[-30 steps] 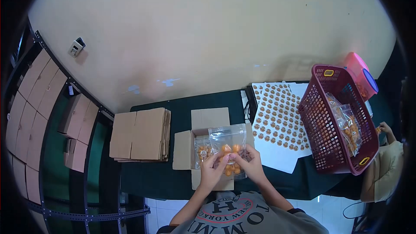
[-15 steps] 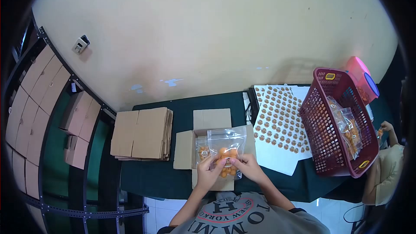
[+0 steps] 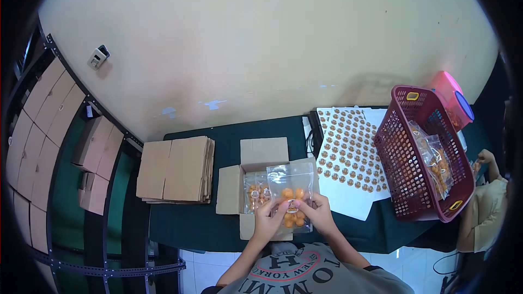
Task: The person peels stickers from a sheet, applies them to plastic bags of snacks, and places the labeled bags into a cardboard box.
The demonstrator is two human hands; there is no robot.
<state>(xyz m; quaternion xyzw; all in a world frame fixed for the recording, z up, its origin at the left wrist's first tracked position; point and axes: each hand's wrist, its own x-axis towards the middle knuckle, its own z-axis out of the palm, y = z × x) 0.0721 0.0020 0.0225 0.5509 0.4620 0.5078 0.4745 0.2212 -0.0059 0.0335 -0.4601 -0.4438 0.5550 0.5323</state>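
A clear zip bag (image 3: pixel 291 180) of round orange snacks is held upright between both hands, over the right part of an open cardboard box (image 3: pixel 231 189). My left hand (image 3: pixel 268 221) grips its left side, thumb against a round sticker (image 3: pixel 292 205) on the front. On the other side, my right hand (image 3: pixel 320 216) closes round the right edge, its thumb by the same sticker. Inside the box, other snack bags (image 3: pixel 254 193) with round stickers show left of the held bag.
Flattened cardboard (image 3: pixel 177 169) is stacked at the left. Sticker sheets (image 3: pixel 348 158) lie right of the box, beside a maroon basket (image 3: pixel 400 169) holding snack bags. Another person's hand (image 3: pixel 486 157) shows at the far right. Shelves (image 3: pixel 101 185) with boxes stand left.
Both hands and the held bag have shifted slightly right. More of the bags inside the box shows, and the thumbs have parted, uncovering the sticker.
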